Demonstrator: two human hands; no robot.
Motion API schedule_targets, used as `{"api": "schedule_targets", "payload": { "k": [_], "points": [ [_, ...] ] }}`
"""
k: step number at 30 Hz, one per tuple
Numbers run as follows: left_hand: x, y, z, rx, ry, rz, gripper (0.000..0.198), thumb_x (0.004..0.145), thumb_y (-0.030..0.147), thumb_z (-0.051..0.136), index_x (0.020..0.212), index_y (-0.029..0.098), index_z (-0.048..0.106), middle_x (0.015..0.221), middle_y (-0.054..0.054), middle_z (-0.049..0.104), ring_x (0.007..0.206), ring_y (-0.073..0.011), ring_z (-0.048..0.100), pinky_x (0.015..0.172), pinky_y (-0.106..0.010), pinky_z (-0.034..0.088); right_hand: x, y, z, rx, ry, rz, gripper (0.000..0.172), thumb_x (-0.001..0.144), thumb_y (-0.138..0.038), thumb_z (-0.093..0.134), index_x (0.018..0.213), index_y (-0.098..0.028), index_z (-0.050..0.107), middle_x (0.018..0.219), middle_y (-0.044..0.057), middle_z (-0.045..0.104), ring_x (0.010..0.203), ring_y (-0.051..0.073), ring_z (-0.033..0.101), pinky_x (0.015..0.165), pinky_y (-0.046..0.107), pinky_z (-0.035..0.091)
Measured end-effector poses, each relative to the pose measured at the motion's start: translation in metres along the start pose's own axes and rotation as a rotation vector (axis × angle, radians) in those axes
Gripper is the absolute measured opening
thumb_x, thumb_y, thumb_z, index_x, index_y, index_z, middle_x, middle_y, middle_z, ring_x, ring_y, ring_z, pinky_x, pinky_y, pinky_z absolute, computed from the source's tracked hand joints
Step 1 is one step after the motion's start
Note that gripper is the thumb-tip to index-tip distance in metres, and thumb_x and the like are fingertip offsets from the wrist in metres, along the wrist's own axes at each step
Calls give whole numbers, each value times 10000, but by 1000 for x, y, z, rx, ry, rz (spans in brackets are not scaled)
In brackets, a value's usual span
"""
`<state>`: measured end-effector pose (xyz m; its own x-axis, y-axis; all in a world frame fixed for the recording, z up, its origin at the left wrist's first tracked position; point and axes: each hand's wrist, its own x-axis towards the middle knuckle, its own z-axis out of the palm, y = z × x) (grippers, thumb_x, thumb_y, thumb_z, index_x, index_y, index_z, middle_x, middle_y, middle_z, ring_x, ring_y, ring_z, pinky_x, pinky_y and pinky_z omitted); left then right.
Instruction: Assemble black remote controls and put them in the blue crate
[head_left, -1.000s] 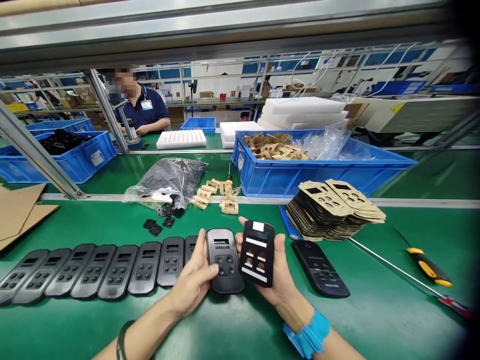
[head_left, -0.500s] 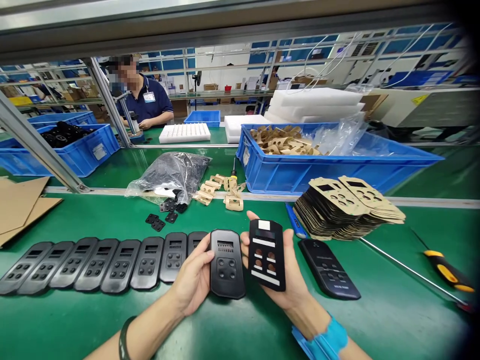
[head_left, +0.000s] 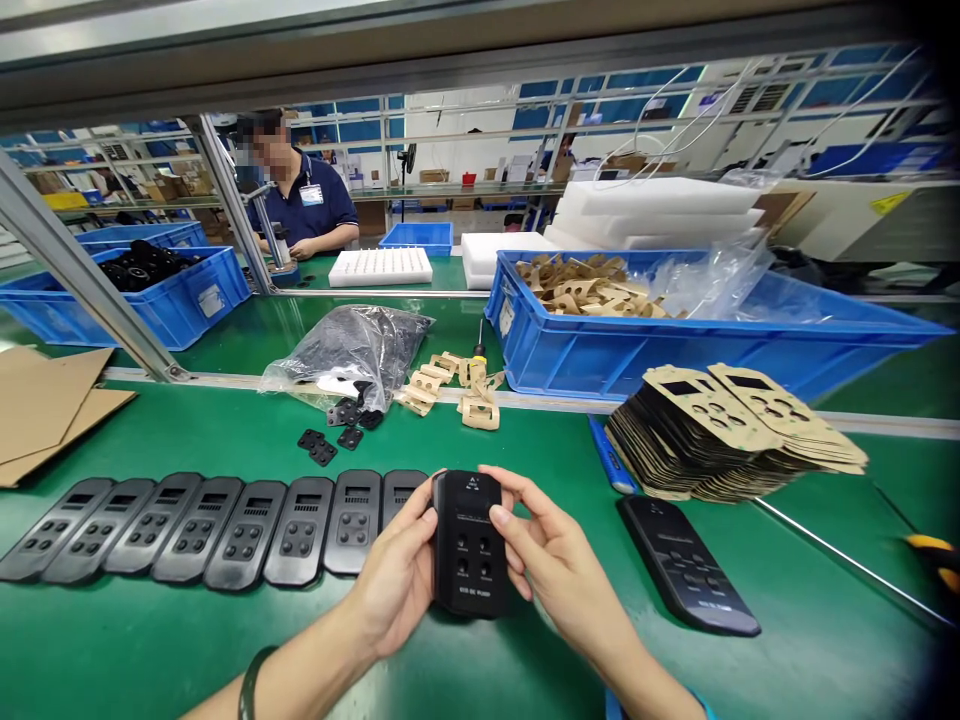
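Note:
My left hand (head_left: 397, 570) is closed around the left side of a black plastic housing (head_left: 440, 560), holding it upright above the table. Over its front lies a black printed overlay (head_left: 474, 525) with white lettering and button openings. My right hand (head_left: 551, 550) pinches the overlay's right edge, thumb on its face. Whether overlay and housing are fully stuck together cannot be seen. Left of my hands stands a row of several black housings with buttons (head_left: 298, 535). To the right lies one housing with a printed front (head_left: 690, 565).
A stack of adhesive-backed overlays (head_left: 697, 430), a blue cutter (head_left: 611, 455) and a screwdriver (head_left: 855, 560) lie right. Behind are peeled backing papers (head_left: 480, 410), black button pads (head_left: 319, 447), a plastic bag (head_left: 352, 350) and a blue bin (head_left: 600, 350). A co-worker (head_left: 315, 205) sits across.
The overlay, held apart in my right hand with its back showing, has been turned over and brought left onto the housing front. The view has shifted slightly.

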<state>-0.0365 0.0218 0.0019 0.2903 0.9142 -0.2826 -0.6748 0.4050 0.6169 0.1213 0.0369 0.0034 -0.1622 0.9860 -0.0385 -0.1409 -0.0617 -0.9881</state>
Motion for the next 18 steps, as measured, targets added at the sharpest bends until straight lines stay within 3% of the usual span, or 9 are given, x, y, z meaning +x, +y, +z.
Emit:
{"api": "schedule_targets", "payload": {
  "k": [18],
  "points": [
    [0,-4,-2,22,-8,13,409,915,229,525,1321,206,487,1109,-67,691,1109,-207,586,982,-348,393,1,6,2,-188,10,-74,399,843,-430,612,1208,-276,574,802,-42,422,369,16,441,310,165,360]
  ]
}}
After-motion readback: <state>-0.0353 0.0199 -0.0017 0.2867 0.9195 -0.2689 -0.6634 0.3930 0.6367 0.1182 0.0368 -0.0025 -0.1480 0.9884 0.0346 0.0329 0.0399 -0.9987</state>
